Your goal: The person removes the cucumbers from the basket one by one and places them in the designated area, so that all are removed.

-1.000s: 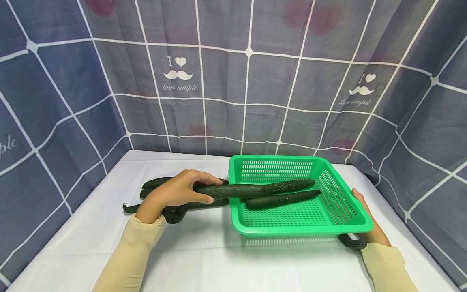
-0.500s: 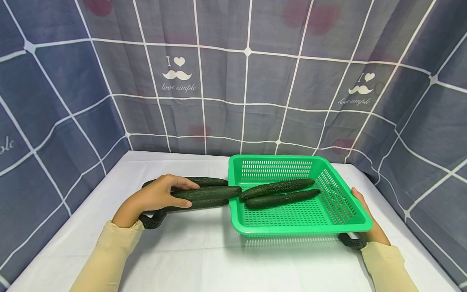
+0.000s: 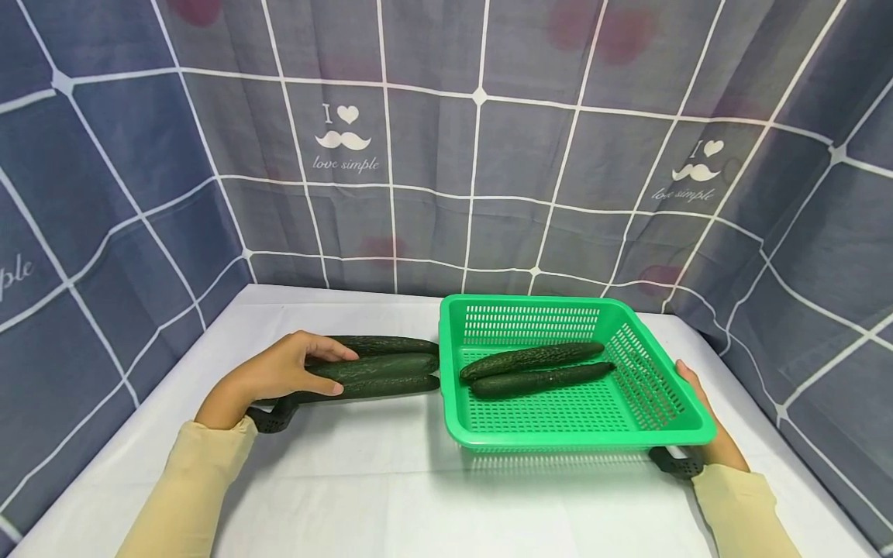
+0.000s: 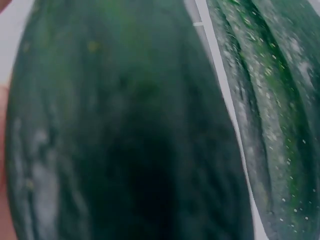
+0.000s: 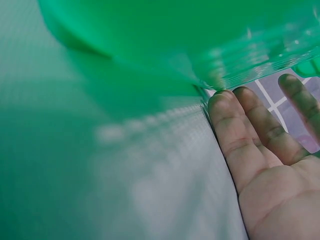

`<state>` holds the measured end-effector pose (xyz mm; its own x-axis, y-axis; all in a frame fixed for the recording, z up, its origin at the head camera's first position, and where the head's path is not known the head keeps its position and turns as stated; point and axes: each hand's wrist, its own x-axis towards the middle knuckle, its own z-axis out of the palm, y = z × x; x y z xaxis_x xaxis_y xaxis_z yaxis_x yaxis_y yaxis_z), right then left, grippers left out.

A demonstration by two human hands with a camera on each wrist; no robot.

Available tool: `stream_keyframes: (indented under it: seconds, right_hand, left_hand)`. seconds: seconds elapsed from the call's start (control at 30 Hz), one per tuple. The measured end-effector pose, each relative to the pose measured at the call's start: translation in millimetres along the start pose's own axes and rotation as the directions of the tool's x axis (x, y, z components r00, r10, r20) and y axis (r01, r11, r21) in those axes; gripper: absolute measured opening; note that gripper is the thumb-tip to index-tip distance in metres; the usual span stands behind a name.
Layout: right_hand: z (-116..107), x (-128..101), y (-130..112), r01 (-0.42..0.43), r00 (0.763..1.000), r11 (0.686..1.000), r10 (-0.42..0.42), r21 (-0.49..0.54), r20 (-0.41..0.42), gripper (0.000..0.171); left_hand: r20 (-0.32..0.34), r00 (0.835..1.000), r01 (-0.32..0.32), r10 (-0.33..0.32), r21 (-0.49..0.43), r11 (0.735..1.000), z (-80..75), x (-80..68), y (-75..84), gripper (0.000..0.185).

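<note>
— Three cucumbers (image 3: 380,366) lie left of the basket (image 3: 663,422) on the counter (image 3: 391,480)?
— Yes; the left hand (image 3: 279,373) grips the middle one, and the right hand (image 3: 705,418), fingers straight, touches the basket's right rim.

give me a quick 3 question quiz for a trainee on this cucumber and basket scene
1. True or false: the green basket holds two cucumbers.
2. Multiple choice: the left hand is on
A. the basket's rim
B. the middle cucumber of the three on the white table
C. the curtain
3. Fill in: the right hand rests against the basket's ____ side.

Key:
1. True. Two cucumbers in the basket lie side by side on its floor.
2. B. The fingers lie over its top, the thumb on its near side.
3. Right. The fingers look straight, touching the outside below the rim.
</note>
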<state>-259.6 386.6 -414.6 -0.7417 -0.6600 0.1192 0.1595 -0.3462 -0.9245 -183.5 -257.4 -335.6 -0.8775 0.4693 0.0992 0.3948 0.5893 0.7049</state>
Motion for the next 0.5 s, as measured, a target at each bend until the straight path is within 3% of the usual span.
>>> stream_keyframes:
  seconds: [0.5]
  right_hand:
    - [1.9,0.3,-0.5,0.001,1.0,0.999,-0.001,0.045,0.01,0.08]
  left_hand:
    - [0.002,1.0,0.019,-0.019,0.035,0.999,11.7,3.5,-23.4,0.048]
